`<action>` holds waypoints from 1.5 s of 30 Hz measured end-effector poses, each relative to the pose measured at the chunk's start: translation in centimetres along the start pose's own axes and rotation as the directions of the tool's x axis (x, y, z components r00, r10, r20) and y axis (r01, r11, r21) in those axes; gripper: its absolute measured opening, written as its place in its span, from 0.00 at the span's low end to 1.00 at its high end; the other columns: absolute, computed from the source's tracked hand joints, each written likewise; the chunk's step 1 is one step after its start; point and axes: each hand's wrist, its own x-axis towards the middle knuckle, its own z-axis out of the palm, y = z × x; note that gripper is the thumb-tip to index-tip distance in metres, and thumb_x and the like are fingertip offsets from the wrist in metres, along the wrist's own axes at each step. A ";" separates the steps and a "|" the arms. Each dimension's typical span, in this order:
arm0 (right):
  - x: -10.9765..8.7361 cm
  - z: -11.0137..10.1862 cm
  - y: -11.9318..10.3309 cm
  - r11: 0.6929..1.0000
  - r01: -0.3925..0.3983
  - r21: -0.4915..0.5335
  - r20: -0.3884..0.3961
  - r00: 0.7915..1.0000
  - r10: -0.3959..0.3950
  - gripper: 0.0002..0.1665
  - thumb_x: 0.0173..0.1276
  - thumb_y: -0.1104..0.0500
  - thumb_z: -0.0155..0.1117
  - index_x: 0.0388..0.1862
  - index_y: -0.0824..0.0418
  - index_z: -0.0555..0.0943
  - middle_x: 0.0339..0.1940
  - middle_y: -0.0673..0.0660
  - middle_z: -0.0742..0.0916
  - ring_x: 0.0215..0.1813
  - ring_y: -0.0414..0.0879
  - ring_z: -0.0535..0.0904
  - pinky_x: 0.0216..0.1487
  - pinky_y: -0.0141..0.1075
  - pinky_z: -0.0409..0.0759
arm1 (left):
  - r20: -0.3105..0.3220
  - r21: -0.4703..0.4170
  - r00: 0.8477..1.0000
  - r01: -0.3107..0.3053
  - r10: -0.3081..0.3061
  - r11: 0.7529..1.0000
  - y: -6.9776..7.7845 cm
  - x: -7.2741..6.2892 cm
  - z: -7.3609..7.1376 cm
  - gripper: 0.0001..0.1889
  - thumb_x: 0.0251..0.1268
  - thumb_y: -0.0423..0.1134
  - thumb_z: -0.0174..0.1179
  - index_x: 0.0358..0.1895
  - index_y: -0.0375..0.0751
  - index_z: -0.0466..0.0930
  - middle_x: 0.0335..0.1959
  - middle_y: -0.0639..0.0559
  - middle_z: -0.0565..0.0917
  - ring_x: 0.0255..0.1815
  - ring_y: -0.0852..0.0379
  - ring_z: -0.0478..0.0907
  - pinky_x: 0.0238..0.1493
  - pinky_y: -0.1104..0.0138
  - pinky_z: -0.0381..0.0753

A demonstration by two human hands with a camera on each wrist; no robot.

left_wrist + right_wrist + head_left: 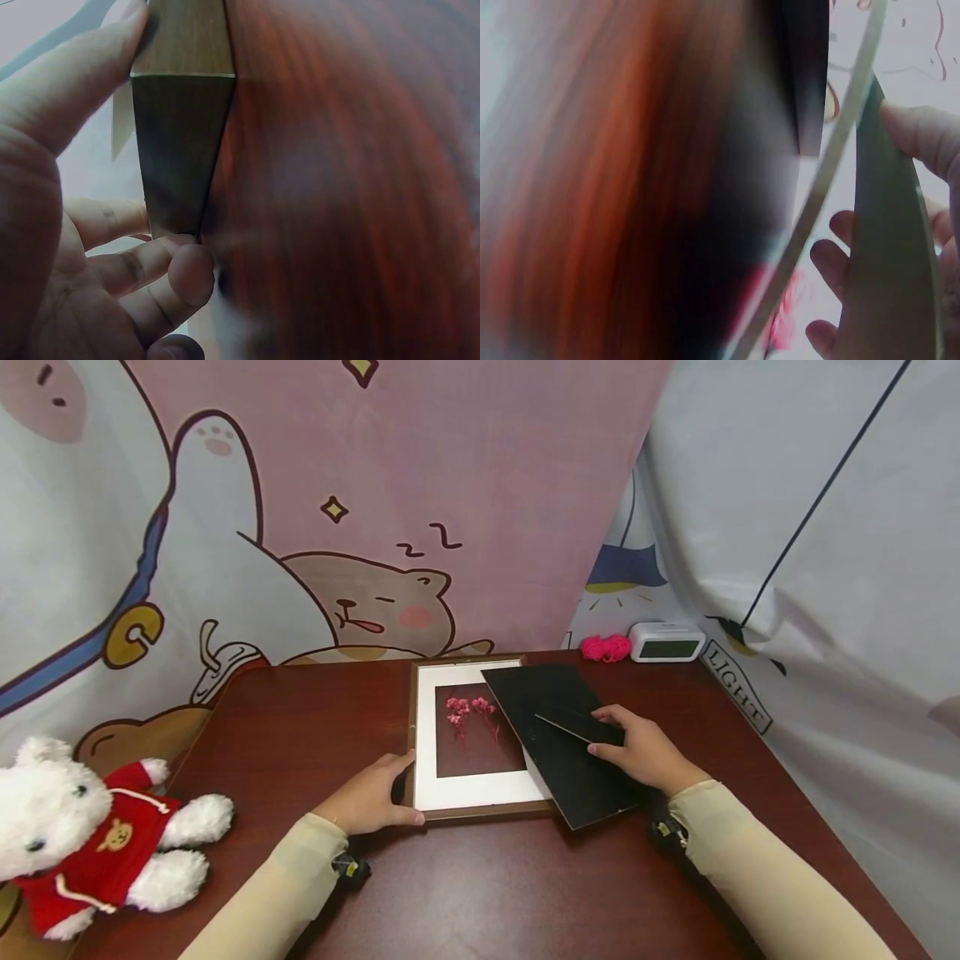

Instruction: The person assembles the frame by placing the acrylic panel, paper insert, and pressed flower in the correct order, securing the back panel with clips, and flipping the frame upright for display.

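One picture frame (483, 813) is lying in the middle of the worktop (480, 885), long axis running near to far, flowers (454, 705) pointing far. The left hand (371, 797) is gripping its near left corner; the right hand (641, 750) is pinching one black board (577, 781) by its flap (581, 722). One plush toy (112, 839) is resting left, before a cartoon curtain (495, 477).

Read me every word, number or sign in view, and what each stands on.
"LIGHT": boxed, on the white cloth at right.
"Z Z": on the pink cloth, above the drawn sleeping bear.
White clock-like device: no digits readable.
Wrist devices: any marking too small to read.
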 end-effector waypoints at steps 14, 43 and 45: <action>2.9 3.6 -5.2 0.999 0.048 0.026 0.004 0.999 -0.048 0.34 0.69 0.51 0.76 0.70 0.58 0.76 0.67 0.63 0.84 0.67 0.58 0.81 0.69 0.57 0.77 | -0.004 0.012 1.000 -0.004 0.005 1.000 -0.1 0.0 0.0 0.60 0.51 0.58 0.81 0.83 0.36 0.59 0.74 0.34 0.73 0.70 0.41 0.76 0.72 0.47 0.75; 3.7 2.4 -8.3 0.968 -0.021 -0.251 0.102 0.994 0.048 0.46 0.68 0.39 0.72 0.78 0.58 0.71 0.72 0.67 0.80 0.69 0.64 0.78 0.66 0.65 0.76 | -0.009 0.010 1.000 -0.023 0.023 1.000 0.1 -0.1 -0.1 0.60 0.50 0.58 0.82 0.82 0.33 0.60 0.71 0.33 0.75 0.69 0.41 0.77 0.70 0.46 0.76; 3.7 1.7 -7.5 0.976 -0.051 -0.210 0.135 0.988 0.080 0.48 0.70 0.39 0.70 0.79 0.62 0.68 0.73 0.69 0.78 0.72 0.65 0.75 0.71 0.64 0.73 | -0.009 0.006 1.000 -0.019 0.019 1.000 0.1 0.0 -0.1 0.60 0.50 0.58 0.82 0.82 0.33 0.60 0.71 0.33 0.74 0.69 0.41 0.77 0.71 0.47 0.75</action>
